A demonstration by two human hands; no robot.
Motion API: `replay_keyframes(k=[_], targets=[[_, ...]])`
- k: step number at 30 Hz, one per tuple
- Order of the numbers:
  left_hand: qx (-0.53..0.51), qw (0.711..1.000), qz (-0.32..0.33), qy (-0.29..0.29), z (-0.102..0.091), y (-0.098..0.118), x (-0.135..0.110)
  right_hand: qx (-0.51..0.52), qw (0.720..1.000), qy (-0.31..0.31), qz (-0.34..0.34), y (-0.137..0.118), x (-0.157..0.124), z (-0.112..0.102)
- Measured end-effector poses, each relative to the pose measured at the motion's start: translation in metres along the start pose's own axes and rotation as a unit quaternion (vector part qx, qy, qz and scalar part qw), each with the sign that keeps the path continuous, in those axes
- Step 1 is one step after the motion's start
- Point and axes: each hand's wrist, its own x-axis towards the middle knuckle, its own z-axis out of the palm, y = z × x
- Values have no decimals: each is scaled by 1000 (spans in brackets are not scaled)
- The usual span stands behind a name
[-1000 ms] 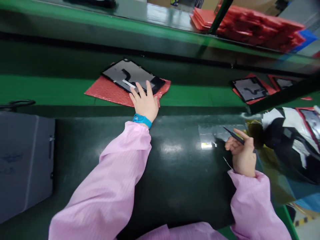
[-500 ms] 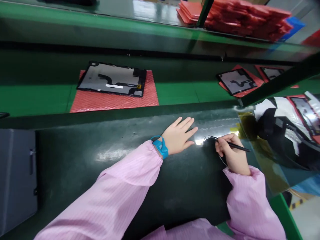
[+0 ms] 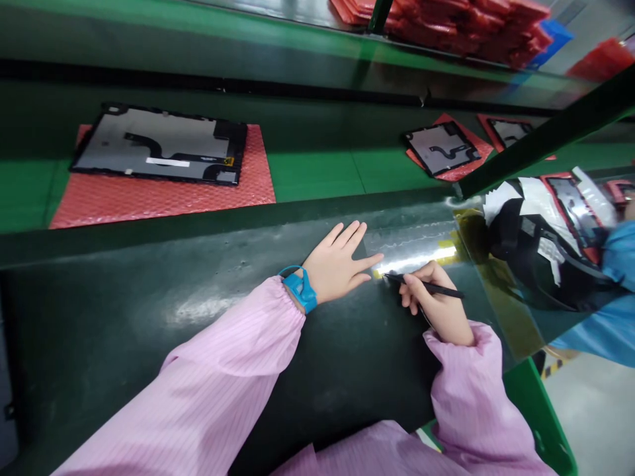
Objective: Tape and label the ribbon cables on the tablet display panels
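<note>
My left hand [image 3: 335,264] lies flat on the dark green work mat [image 3: 208,344], fingers spread, a blue wrist strap [image 3: 301,289] behind it. Its fingertips rest at the left edge of a shiny clear film [image 3: 404,246]. Yellow tape pieces [image 3: 449,248] show along the film's right side. In my right hand [image 3: 439,301], closed, is a pair of slim black tweezers [image 3: 441,289]. Their tip points left, close to a small yellow spot at the film's lower left corner. Whether the tip touches it I cannot tell.
Behind the mat, a display panel [image 3: 163,142] lies on red bubble wrap [image 3: 198,195]. A smaller-looking panel [image 3: 441,149] lies farther right. A green post [image 3: 546,132] slants across the right. Past it are black and white scraps [image 3: 536,238] and another person's blue sleeve [image 3: 605,330].
The view has shifted right. My right hand has brought the tweezers left and nearer my left hand, their tip now by the film's corner. More of the neighbouring person's blue sleeve shows.
</note>
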Motion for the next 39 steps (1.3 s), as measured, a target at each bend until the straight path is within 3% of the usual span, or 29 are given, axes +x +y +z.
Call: replay_keyframes(k=[12, 19, 22, 25, 28, 29, 32, 34, 39], targets=[[-34, 998, 5, 43, 10, -2, -1, 15, 1000, 12, 16, -7, 3, 8], [-33, 998, 3, 49, 11, -2, -1, 128, 991, 23, -10, 0, 4, 13], [-26, 999, 3, 45, 11, -1, -2, 151, 986, 47, -57, 0, 13, 13], [-22, 999, 5, 47, 11, -2, -2, 114, 977, 97, -154, -3, 40, 3], [-21, 999, 7, 48, 11, -3, -4, -66, 962, 99, -246, -9, 88, -23], [-22, 999, 7, 44, 10, -4, -4, -162, 946, 83, -268, -11, 108, -33], [-27, 999, 7, 31, 9, -4, -5, -408, 857, 30, -312, -16, 168, -59], [-32, 999, 10, 35, 9, -5, -6, -450, 833, 4, -322, -19, 202, -67], [-99, 993, 7, 65, 10, -9, -8, -454, 826, -36, -333, -24, 243, -55]])
